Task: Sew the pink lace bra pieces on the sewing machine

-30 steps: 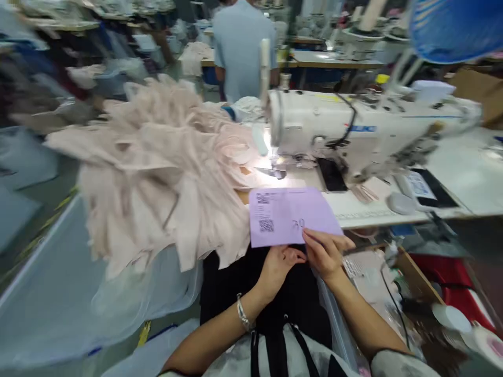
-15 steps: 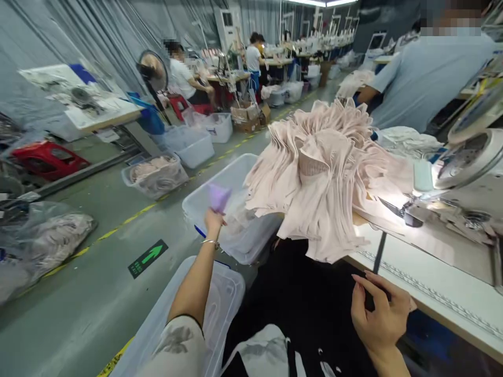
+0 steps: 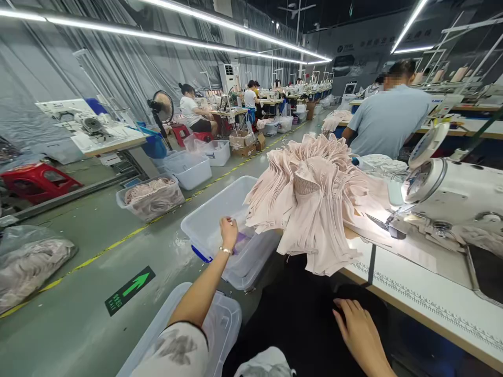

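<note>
Left hand (image 3: 229,233) is hovering around 7 o'clock of center, over a clear plastic bin (image 3: 204,225); fingers are curling inward, can't tell whether they're gripping anything. Purple paper (image 3: 242,242) is showing inside that bin, just off the hand at 4 o'clock, partly hidden by the wrist; contact with the hand unclear. Bracelet (image 3: 226,251) is circling the left wrist. Right hand (image 3: 359,332) is resting between 4 and 5 o'clock over black clothing (image 3: 291,314), fingers loosely bending, released. Pink cloth pile (image 3: 314,209) is sitting at 3 o'clock, its near edge drooping over the table (image 3: 412,293). Scissors (image 3: 379,223) are lying beside the pile at its 4 o'clock, sewing machine (image 3: 467,191) standing farther out at 3. Person in a blue shirt (image 3: 389,120) is facing away at 2 o'clock. Green arrow sign (image 3: 131,289) is marking the floor at 8.
</note>
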Action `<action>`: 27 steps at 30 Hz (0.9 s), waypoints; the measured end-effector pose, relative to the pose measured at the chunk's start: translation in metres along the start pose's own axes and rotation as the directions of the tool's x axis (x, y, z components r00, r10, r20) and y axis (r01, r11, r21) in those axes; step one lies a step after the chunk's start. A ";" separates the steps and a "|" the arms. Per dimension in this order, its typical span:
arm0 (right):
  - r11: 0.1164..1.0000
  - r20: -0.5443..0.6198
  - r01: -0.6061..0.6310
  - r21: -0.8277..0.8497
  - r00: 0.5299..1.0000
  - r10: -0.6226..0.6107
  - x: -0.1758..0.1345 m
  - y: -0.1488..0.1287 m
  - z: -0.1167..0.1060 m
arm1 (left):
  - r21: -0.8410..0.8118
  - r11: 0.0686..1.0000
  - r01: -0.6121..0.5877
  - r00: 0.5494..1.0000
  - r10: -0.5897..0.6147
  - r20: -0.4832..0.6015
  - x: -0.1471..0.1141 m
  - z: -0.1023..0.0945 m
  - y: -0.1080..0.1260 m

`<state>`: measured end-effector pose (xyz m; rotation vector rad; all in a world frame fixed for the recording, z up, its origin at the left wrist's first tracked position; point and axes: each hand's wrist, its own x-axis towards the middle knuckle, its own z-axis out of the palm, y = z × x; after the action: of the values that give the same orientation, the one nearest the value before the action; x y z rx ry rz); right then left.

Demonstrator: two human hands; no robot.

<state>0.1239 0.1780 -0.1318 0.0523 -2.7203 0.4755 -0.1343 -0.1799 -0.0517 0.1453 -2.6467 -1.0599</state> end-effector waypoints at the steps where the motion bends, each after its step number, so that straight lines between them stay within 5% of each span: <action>1: 0.996 0.013 -0.068 -0.052 0.998 0.069 -0.008 0.013 0.006 | 0.016 0.998 -0.057 0.996 0.056 0.069 -0.016 0.007 0.003; 3: 0.960 -0.040 -0.232 -0.155 0.973 0.229 -0.024 0.037 0.014 | -0.008 0.975 -0.221 0.945 0.216 0.247 -0.060 0.022 0.008; 6: 0.909 -0.170 -0.371 -0.192 0.924 0.341 -0.040 0.060 0.014 | -0.115 0.886 -0.449 0.734 0.439 0.518 -0.124 0.051 0.021; 8: 0.924 -0.181 -0.358 -0.133 0.925 0.333 -0.043 0.064 0.012 | -0.128 0.849 -0.513 0.643 0.479 0.598 -0.148 0.073 0.033; 10: 0.926 -0.152 -0.375 -0.033 0.918 0.366 -0.038 0.062 0.009 | -0.105 0.835 -0.541 0.605 0.472 0.641 -0.154 0.095 0.046; 13: 0.823 -0.052 -0.525 0.217 0.836 0.547 -0.024 0.049 -0.001 | -0.130 0.804 -0.581 0.512 0.485 0.709 -0.148 0.117 0.065; 15: 0.701 0.062 -0.577 0.419 0.789 0.612 -0.014 0.034 -0.012 | -0.224 0.768 -0.600 0.383 0.522 0.762 -0.144 0.120 0.074; 18: 0.558 0.179 -0.533 0.636 0.805 0.565 -0.004 0.002 -0.027 | -0.416 0.705 -0.574 0.150 0.590 0.793 -0.144 0.109 0.082; 21: 0.471 0.256 -0.502 0.726 0.832 0.492 -0.005 -0.033 -0.027 | -0.514 0.673 -0.532 0.030 0.621 0.783 -0.146 0.092 0.081; 23: 0.515 0.295 -0.503 0.694 0.852 0.433 -0.010 -0.051 -0.015 | -0.519 0.666 -0.536 -0.025 0.602 0.798 -0.147 0.085 0.076; 25: 0.733 0.367 -0.487 0.476 0.867 0.338 -0.015 -0.062 0.002 | -0.490 0.660 -0.569 -0.076 0.551 0.831 -0.148 0.086 0.071; 27: 0.905 0.495 -0.395 0.156 0.824 0.275 -0.019 -0.066 0.016 | -0.430 0.655 -0.621 -0.106 0.474 0.874 -0.153 0.097 0.068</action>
<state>0.1422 0.1103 -0.1315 -0.2970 -3.1289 1.0351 -0.0162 -0.0364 -0.1067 -2.2637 -2.9868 -0.6539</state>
